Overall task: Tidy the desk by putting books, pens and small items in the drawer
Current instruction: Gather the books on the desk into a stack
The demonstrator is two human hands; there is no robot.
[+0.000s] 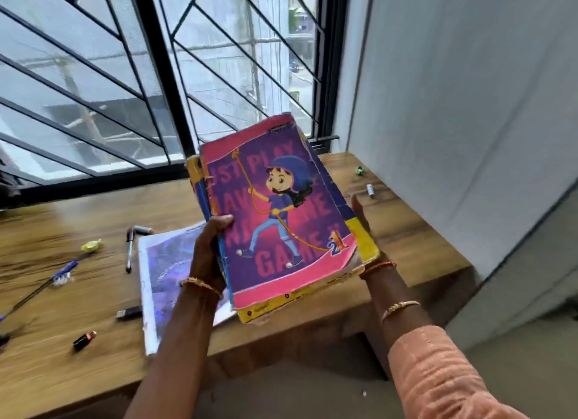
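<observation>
Head view: stack of books [278, 218] held above wooden desk [93, 218], frame centre, pink-purple cartoon cover on top, yellow book beneath. Left hand [208, 249] grips stack's left edge at 9 o'clock, thumb curled onto cover. Right hand [364, 231] mostly hidden behind stack at 3 o'clock; grip there cannot be told. Another book [165, 268] lies flat on desk at 8 o'clock of stack. Pens [129, 249], USB sticks [84, 340] scattered further toward 9 o'clock. Small battery [370, 189] at 2 o'clock, near wall.

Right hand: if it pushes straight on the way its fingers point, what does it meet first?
Probably the small white cylinder on the desk beyond the right hand, which supports the stack of books; depth is unclear.
</observation>
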